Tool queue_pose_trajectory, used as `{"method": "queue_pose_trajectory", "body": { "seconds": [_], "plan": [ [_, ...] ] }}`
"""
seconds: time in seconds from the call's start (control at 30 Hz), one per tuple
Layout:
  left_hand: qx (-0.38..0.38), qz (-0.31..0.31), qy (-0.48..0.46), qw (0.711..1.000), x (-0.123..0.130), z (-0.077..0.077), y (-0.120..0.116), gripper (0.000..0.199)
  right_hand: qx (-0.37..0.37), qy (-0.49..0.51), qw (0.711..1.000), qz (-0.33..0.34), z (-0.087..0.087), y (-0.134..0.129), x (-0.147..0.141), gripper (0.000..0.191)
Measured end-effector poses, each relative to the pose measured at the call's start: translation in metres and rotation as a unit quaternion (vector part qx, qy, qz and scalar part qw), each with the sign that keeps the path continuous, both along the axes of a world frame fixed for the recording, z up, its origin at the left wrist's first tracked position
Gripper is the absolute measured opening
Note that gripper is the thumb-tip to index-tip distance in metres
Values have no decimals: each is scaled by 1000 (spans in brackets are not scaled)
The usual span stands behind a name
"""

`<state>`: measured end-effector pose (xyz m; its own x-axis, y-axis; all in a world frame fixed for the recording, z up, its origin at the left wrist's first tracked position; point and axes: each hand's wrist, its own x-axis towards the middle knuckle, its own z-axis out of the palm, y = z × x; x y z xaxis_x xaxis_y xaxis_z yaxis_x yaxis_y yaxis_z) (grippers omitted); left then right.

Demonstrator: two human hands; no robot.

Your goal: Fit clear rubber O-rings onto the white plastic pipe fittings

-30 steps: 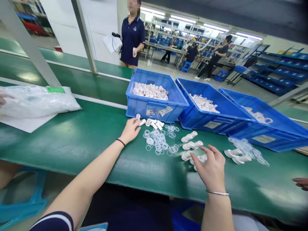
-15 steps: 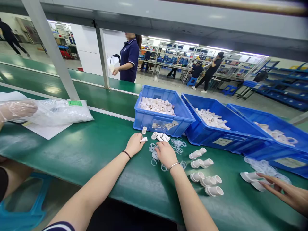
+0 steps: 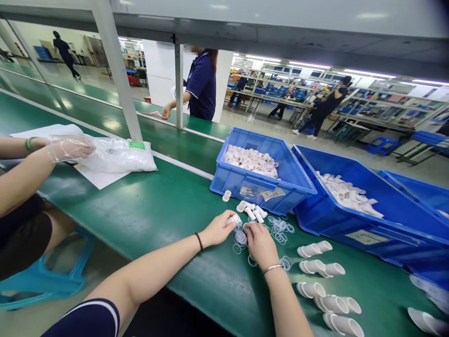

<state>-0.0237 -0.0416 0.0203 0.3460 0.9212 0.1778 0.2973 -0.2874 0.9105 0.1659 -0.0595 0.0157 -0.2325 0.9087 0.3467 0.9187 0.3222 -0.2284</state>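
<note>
My left hand (image 3: 219, 228) grips a white plastic fitting (image 3: 234, 219) between thumb and fingers. Close beside it, my right hand (image 3: 261, 243) has its fingers bent together over the clear rings (image 3: 240, 238); whatever is at its fingertips is too small to tell. Several white fittings (image 3: 258, 213) lie just beyond the hands, and one more fitting (image 3: 227, 195) stands apart near the blue bin (image 3: 259, 185). More clear rings (image 3: 280, 228) lie right of these. Several white fittings (image 3: 331, 303) stand in rows to the right of my right hand.
Blue bins (image 3: 365, 234) of white parts line the table's (image 3: 140, 215) far side. At left, a person's gloved hands (image 3: 72, 147) hold a clear bag (image 3: 128, 157). A metal post (image 3: 121, 70) rises behind it. Another person (image 3: 203, 86) stands across the line.
The view has swung left, so the table's items appear further right. My left hand still holds a fitting. Across the line, the standing person's hand has lowered toward the green surface.
</note>
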Motion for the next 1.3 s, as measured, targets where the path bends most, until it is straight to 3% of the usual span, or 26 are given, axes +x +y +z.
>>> {"method": "queue_pose_trajectory", "body": {
  "seconds": [0.4,0.73,0.93,1.1,1.3],
  "plan": [
    [4,2,1,1000,0,2,-4,27,-10,53,999,-3,-5,1,11,28],
    [-44,38,-36,998,1,0,-1,27,-1,56,998,17,-1,0,13,19],
    [-39,28,-25,999,2,0,-3,31,-7,35,999,8,6,-4,9,16],
    [-30,17,-25,999,1,2,-4,30,31,24,999,12,9,-6,5,13],
    [-7,-20,8,1000,0,6,-8,27,5,73,996,-57,3,-6,1,19]
  ]
}}
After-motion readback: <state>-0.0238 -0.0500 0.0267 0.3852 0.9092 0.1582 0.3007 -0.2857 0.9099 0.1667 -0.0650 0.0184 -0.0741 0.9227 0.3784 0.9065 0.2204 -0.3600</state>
